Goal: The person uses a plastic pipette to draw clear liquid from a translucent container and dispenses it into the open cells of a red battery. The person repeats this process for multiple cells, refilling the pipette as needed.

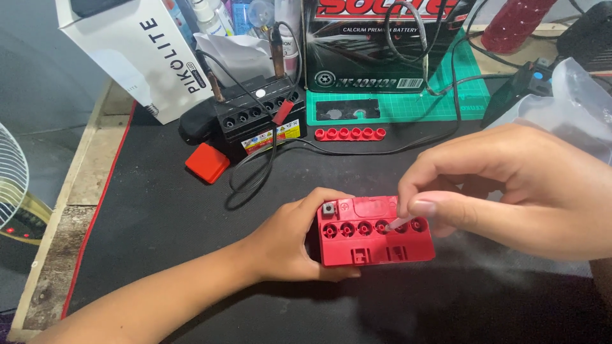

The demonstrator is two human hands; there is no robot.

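Observation:
A small red battery (373, 245) with a row of round open cell holes on top lies on the black mat (191, 242). My left hand (290, 239) grips its left end, fingers wrapped around the side. My right hand (510, 188) hovers over its right end, thumb and forefinger pinching a small pale tip (398, 223) that points into one of the holes near the right. What the tip belongs to is hidden by the fingers.
Behind stand a small black battery (258, 118) with clipped leads, a red square cap (207, 162), a red strip of plugs (350, 134), a large black battery (376, 41) on a green cutting mat (472, 95), a white carton (137, 54), a plastic bag (574, 105) and a fan (13, 185) at left.

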